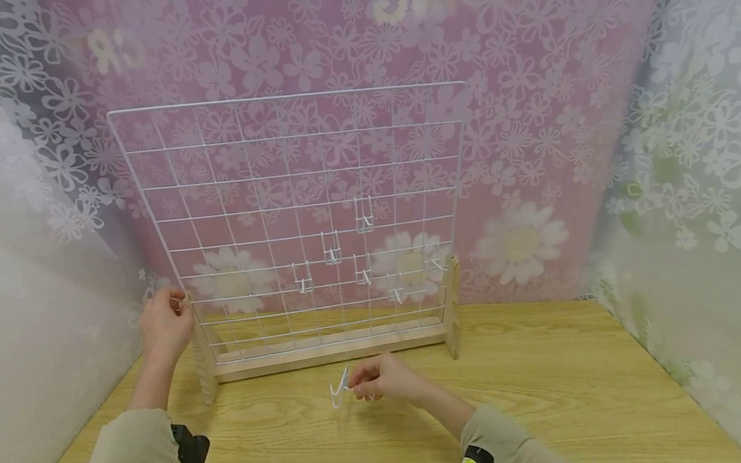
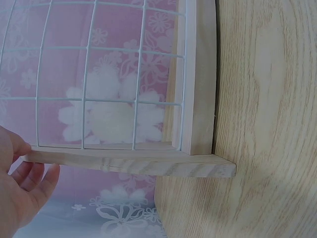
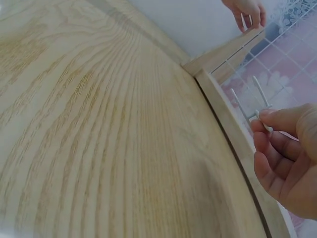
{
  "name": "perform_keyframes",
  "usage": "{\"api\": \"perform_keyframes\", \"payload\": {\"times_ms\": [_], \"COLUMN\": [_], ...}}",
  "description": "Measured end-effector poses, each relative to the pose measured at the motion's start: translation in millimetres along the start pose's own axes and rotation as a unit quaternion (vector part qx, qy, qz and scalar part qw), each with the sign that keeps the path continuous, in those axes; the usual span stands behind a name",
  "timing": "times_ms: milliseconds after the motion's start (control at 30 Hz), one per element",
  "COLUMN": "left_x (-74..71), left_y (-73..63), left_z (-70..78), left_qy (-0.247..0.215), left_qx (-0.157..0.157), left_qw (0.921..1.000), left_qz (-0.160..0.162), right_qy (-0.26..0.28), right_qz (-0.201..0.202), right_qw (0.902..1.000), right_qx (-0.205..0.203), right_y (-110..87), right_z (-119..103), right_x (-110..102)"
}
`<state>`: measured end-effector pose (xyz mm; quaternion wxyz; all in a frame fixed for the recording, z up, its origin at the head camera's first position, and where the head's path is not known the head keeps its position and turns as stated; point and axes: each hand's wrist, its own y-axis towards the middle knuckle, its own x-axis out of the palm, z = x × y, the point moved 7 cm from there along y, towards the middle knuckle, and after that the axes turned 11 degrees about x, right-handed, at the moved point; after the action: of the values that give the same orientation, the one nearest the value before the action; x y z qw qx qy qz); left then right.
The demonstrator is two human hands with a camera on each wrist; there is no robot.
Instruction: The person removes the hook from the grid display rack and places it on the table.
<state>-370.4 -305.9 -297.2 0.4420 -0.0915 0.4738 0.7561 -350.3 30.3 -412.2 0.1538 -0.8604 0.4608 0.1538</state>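
A white wire grid panel (image 1: 286, 97) stands upright in a wooden base (image 1: 331, 358). At its left end my left hand (image 1: 167, 324) grips the top of the wooden side post (image 2: 143, 164), thumb on one side and fingers on the other. My right hand (image 1: 390, 378) pinches a white wire hook (image 3: 260, 91) between thumb and fingertips, in front of the base and over the table. The hook's two prongs point away from the fingers, toward the panel in the right wrist view. Several similar hooks hang on the panel's lower middle and right, among them one hook (image 1: 364, 222) highest up.
The wood-grain table (image 1: 543, 393) extends around the stand. Behind rises a pink flowered backdrop (image 1: 537, 173), with pale flowered side walls at left and right. A second wooden post (image 1: 453, 305) holds the panel's right end.
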Motion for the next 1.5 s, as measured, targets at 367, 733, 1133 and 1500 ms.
{"api": "perform_keyframes", "payload": {"times_ms": [367,733,1133,1500], "left_x": [-0.4,-0.3,0.9,0.2], "left_y": [-0.2,-0.6,0.3,-0.5], "left_z": [0.8,1.6,0.1,2.5], "left_qy": [-0.003,-0.002,-0.003,-0.008], "left_qx": [-0.002,-0.003,-0.007,-0.004], "left_qw": [1.0000,1.0000,1.0000,1.0000], "left_qz": [0.004,0.004,0.000,-0.001], "right_qy": [-0.001,-0.020,-0.045,-0.052], "right_qz": [-0.009,-0.004,-0.020,-0.022], "right_qw": [1.0000,0.9996,0.9985,0.9977], "right_qx": [0.003,0.022,0.025,0.037], "right_y": [7.3,11.6,11.1,11.8], "right_z": [17.1,30.9,36.1,40.0], "right_x": [9.9,16.0,19.5,21.1]}}
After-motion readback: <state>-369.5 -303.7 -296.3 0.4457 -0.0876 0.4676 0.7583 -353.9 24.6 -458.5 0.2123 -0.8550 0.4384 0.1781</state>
